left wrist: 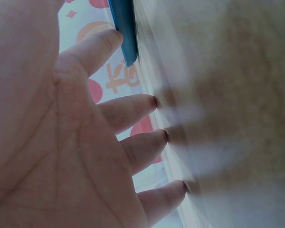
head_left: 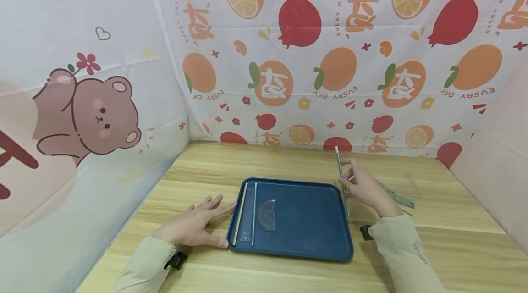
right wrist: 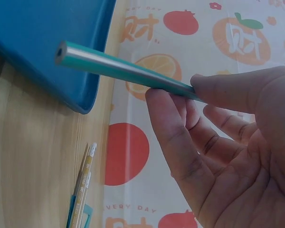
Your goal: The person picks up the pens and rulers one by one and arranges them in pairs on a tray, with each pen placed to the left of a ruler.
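Note:
A teal pencil [head_left: 340, 169] with a silver stripe is pinched between the thumb and fingers of my right hand [head_left: 365, 188], just off the tray's right edge. In the right wrist view the pencil [right wrist: 118, 70] points its flat, unsharpened end toward the tray. My left hand [head_left: 197, 224] lies with fingers spread, thumb and index finger touching the left rim of the blue tray [head_left: 309, 224]. On the tray's left side lie a yellowish pencil [head_left: 240, 215], a clear ruler [head_left: 246, 222], a teal pencil [head_left: 254, 215] and a clear protractor [head_left: 266, 215].
Right of my right hand, a green ruler-like piece [head_left: 402, 200] and a clear set square [head_left: 411, 186] lie on the wooden table [head_left: 453, 233]. A pale pencil with a white eraser [right wrist: 83, 183] shows there too. Printed cloth [head_left: 301, 96] hangs behind and beside the table.

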A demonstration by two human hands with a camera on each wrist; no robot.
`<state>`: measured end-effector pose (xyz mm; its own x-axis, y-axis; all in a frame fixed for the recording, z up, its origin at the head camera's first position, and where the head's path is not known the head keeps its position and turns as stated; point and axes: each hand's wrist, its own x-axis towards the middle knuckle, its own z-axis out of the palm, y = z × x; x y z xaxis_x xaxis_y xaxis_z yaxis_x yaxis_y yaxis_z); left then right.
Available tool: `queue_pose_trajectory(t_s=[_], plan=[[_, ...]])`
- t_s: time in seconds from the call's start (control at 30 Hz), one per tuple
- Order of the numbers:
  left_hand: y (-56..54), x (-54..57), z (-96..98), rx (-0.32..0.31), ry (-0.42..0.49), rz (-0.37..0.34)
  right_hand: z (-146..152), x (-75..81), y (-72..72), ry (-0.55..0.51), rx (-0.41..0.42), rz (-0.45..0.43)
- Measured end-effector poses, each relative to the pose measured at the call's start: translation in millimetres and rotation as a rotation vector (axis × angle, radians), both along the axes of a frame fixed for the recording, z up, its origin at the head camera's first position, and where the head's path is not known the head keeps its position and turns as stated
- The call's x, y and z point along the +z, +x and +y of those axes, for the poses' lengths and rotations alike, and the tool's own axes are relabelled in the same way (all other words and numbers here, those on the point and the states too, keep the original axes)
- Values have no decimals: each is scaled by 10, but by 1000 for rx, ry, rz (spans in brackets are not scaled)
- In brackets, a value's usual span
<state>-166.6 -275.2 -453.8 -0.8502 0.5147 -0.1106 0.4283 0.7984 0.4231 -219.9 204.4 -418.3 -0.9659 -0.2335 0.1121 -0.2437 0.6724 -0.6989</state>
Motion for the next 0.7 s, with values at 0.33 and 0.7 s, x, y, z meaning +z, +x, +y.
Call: queue_pose_trajectory(t_s=[0.33,0.7], plan=[[6,6,7,3,2,-2,-97,-8,7,-28,21,8],[3,5,9,8,0,-6,-207,-75,-16,-37,50,2]])
